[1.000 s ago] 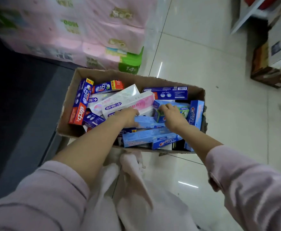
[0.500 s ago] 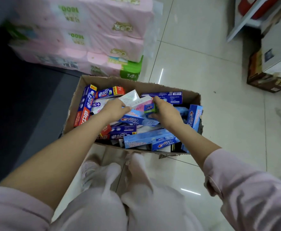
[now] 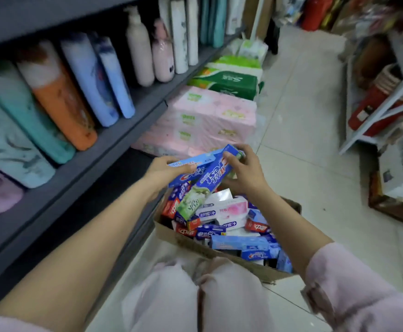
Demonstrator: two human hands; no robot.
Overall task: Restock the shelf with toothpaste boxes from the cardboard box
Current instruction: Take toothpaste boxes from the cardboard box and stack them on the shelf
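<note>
An open cardboard box [image 3: 219, 254] stands on the floor in front of my knees, filled with several jumbled toothpaste boxes [image 3: 229, 219] in blue, red and white. Both hands are raised above its far left corner. My left hand [image 3: 164, 170] grips a light blue toothpaste box [image 3: 191, 161] by its near end. My right hand [image 3: 246, 171] holds a blue-and-green toothpaste box [image 3: 207, 185] that slants down toward the carton. The two held boxes overlap. The dark grey shelf [image 3: 114, 137] runs along my left.
Shampoo and lotion bottles [image 3: 81, 80] fill the shelf level beside me. Pink and green tissue packs [image 3: 207, 116] are stacked on the floor beyond the carton. A white rack [image 3: 382, 113] and brown cartons [image 3: 396, 202] stand at the right across the tiled aisle.
Both hands have lifted out of the carton, each with a toothpaste box. My view has swung up and left, so the shelf with bottles now shows.
</note>
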